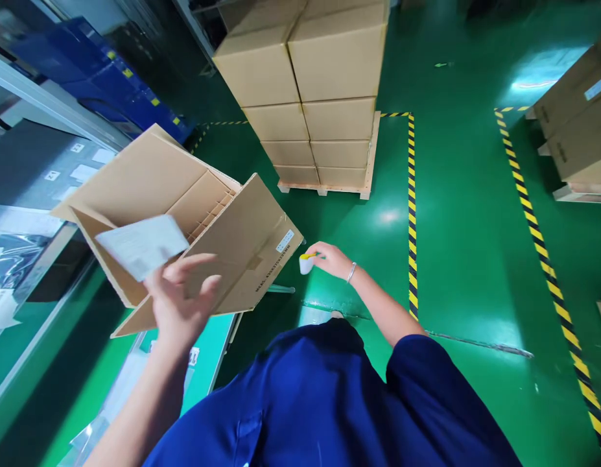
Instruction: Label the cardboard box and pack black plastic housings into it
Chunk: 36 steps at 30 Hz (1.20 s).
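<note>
My left hand [181, 301] is raised at the near side of an open cardboard box [246, 253], its thumb and forefinger spread apart. Just beyond its knuckles a white flat packet or sheet [144, 245] lies tilted over the box opening. Whether the hand touches it, I cannot tell. Inside the box, cardboard dividers [210, 217] show along one side. Out to the right of the box, my right hand [332, 259] pinches a small white, rounded object with a yellow edge [306, 263], perhaps a roll.
The box rests on a green-topped table [203, 357] with clear plastic bags [103, 421]. Ahead, stacked cartons [336, 68] stand on a wooden pallet [371, 175]. Yellow-black tape [412, 214] marks the green floor. More cartons [579, 123] are at right, blue crates [100, 71] at far left.
</note>
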Each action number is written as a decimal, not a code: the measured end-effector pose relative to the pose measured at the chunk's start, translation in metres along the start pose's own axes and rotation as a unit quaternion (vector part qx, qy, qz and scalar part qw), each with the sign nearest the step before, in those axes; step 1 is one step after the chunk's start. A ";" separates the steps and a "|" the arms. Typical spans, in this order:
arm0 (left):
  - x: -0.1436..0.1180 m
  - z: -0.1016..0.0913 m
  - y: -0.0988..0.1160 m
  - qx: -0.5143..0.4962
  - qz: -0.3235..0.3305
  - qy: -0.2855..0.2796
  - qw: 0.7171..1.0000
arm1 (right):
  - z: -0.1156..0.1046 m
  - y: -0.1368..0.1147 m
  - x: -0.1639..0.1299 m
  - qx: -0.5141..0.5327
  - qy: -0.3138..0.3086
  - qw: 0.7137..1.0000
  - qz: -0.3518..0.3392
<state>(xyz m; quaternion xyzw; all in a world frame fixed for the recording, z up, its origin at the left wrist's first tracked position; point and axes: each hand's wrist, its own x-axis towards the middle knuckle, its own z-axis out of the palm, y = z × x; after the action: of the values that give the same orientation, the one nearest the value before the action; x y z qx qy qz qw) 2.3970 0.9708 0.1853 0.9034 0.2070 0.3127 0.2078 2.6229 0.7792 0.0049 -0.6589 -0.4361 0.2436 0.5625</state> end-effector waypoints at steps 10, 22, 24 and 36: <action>-0.032 0.052 0.019 -0.272 -0.119 -0.262 0.918 | 0.071 -0.096 -0.024 -0.167 0.149 0.964 -0.143; -0.010 0.034 0.028 -0.362 -0.261 -0.289 0.847 | 0.048 -0.105 -0.037 0.016 0.165 0.982 -0.090; -0.004 0.027 0.028 -0.341 -0.278 -0.355 0.824 | 0.034 -0.094 -0.024 0.068 0.167 0.983 -0.037; -0.003 0.018 0.035 -0.232 -0.240 -0.479 0.812 | 0.039 -0.060 -0.010 0.162 0.174 0.967 -0.096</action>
<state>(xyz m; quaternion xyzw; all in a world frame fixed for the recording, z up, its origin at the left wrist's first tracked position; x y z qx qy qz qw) 2.4154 0.9359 0.1891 0.7854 0.2127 -0.1811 0.5524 2.5684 0.7908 0.0507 -0.5463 -0.3476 0.1376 0.7495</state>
